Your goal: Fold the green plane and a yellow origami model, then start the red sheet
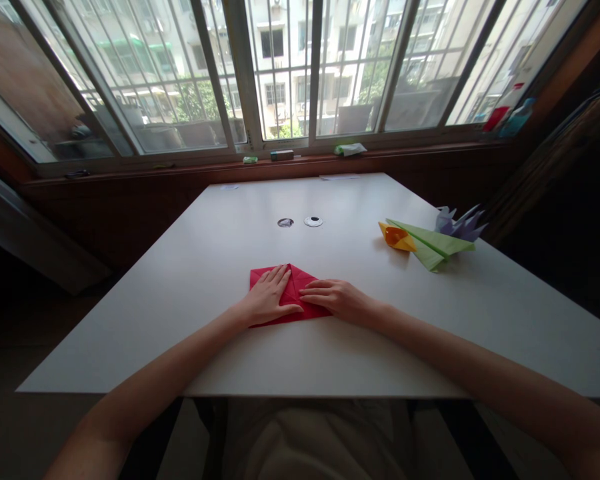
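Observation:
A red sheet of folding paper (293, 287), creased and with its right upper corner folded over, lies flat on the white table (180, 267) in front of me. My left hand (270, 293) rests on the left part of the paper, palm down, with the thumb apart from the fingers. On the right part lies my right hand (333, 295), its fingers stretched out flat toward the paper's middle. Both hands press on the sheet without gripping it. Parts of the paper are covered by the hands.
Folded paper pieces sit on the table's right: an orange-yellow boat shape (399, 237), a green paper plane (435, 245) and a purple folded figure (460, 225). Two round discs (313, 221) lie farther back. Small packets (350, 150) and bottles (517, 119) stand along the window sill.

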Demonstrator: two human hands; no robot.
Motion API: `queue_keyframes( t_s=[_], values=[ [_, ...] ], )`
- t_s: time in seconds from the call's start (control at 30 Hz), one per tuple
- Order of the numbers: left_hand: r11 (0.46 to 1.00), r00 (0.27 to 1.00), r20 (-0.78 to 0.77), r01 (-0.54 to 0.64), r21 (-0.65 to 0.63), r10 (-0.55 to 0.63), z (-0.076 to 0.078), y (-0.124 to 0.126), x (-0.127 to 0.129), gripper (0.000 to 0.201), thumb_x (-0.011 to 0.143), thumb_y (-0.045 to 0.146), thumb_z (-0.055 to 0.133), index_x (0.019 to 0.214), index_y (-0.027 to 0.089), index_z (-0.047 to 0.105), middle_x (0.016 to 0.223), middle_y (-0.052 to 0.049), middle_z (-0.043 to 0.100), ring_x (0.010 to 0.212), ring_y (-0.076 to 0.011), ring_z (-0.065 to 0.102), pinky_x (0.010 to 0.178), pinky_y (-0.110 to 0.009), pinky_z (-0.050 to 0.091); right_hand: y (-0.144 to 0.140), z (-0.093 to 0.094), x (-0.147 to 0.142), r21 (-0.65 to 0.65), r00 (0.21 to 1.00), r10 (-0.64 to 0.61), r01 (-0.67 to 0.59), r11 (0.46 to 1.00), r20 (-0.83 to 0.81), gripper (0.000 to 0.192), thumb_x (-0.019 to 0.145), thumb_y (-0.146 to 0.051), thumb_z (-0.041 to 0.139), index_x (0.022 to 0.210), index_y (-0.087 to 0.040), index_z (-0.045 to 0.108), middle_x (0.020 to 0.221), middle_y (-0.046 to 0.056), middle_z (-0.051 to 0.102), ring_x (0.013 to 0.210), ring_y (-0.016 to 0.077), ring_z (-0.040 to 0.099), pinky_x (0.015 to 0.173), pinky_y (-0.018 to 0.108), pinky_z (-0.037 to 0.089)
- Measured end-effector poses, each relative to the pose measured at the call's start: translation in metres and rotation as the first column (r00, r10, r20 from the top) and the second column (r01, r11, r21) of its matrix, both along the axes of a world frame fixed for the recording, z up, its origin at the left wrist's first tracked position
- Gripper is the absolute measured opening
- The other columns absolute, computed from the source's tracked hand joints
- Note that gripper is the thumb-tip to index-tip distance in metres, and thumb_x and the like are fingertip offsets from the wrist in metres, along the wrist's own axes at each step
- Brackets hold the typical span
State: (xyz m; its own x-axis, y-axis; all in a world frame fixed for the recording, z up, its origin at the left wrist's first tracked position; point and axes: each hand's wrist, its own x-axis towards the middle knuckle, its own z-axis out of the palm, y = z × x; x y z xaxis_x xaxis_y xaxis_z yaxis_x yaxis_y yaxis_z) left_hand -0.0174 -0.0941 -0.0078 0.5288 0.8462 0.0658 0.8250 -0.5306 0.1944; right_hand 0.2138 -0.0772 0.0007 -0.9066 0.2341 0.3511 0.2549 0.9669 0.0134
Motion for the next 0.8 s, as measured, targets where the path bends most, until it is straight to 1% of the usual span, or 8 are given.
queue_keyframes(
  t_s=[0.17, 0.4, 0.57, 0.8],
  values=[
    [1.000, 1.000, -0.008, -0.012, -0.028, 0.012, 0.0033, -0.0016, 0.0009, 0.092, 0.077, 0.072, 0.035, 0.141, 0.008, 0.022, 0.150, -0.017, 0.015, 0.139, -0.0298, 0.014, 0.112, -0.045, 0.018, 0.0001, 0.0003, 0.0002, 0.007, 1.000, -0.001, 0.001, 1.000, -0.004, 0.032, 0.091, -0.016, 0.042, 0.118, -0.015, 0.059, 0.118, 0.005, 0.064, 0.109, 0.0203, 0.059, 0.092, 0.035, 0.051],
    [0.997, 0.998, -0.047, -0.036, -0.074, 0.032, 0.0080, -0.0027, 0.0023, 0.099, 0.074, 0.076, 0.032, 0.142, 0.005, 0.018, 0.151, -0.016, 0.011, 0.140, -0.0282, 0.009, 0.114, -0.042, 0.014, 0.0006, -0.0035, -0.0011, 0.046, 0.998, -0.002, 0.005, 0.999, -0.062, 0.029, 0.091, -0.016, 0.042, 0.113, -0.014, 0.062, 0.112, 0.006, 0.067, 0.105, 0.0189, 0.061, 0.089, 0.033, 0.052],
    [0.996, 0.998, -0.050, -0.040, -0.082, 0.036, 0.0082, -0.0026, 0.0025, 0.099, 0.074, 0.077, 0.031, 0.143, 0.006, 0.018, 0.151, -0.015, 0.010, 0.140, -0.0275, 0.008, 0.114, -0.042, 0.013, -0.0001, -0.0044, -0.0019, 0.049, 0.996, -0.013, 0.017, 0.999, -0.085, 0.028, 0.091, -0.017, 0.043, 0.110, -0.016, 0.063, 0.110, 0.005, 0.068, 0.104, 0.0178, 0.062, 0.086, 0.033, 0.052],
    [0.995, 0.999, -0.034, -0.039, -0.094, 0.036, 0.0085, -0.0023, 0.0023, 0.098, 0.073, 0.076, 0.033, 0.143, 0.008, 0.017, 0.151, -0.015, 0.010, 0.140, -0.0276, 0.008, 0.114, -0.042, 0.013, -0.0008, -0.0045, -0.0011, 0.050, 0.995, -0.008, 0.013, 0.999, -0.101, 0.026, 0.091, -0.016, 0.043, 0.106, -0.015, 0.064, 0.108, 0.005, 0.068, 0.101, 0.0179, 0.062, 0.085, 0.033, 0.052]
  ],
)
